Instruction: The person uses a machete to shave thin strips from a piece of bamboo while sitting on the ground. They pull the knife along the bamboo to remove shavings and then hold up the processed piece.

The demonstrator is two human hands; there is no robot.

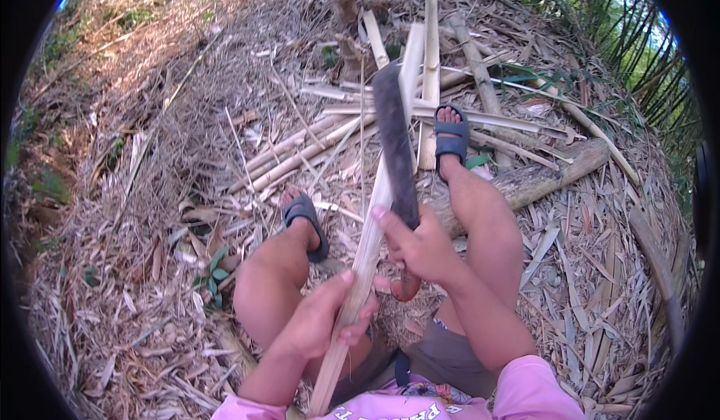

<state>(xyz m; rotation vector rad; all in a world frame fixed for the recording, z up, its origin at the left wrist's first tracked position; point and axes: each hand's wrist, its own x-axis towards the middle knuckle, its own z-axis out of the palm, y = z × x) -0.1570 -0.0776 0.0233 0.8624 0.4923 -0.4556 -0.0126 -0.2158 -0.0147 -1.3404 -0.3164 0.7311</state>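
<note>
My left hand is closed around a long pale bamboo strip, which runs from my lap up and away between my legs. In my right hand is a machete with a broad dark blade pointing away from me. The blade lies along the right side of the strip, its far part overlapping it; whether they touch I cannot tell. A reddish, curved handle end shows below my right fist. My right thumb lies near the strip's edge.
Split bamboo pieces and thin poles lie crossed beyond my feet. A thick log lies by my right leg. Dry leaves and shavings cover the ground. My sandalled feet stand apart. Bamboo stems rise at the far right.
</note>
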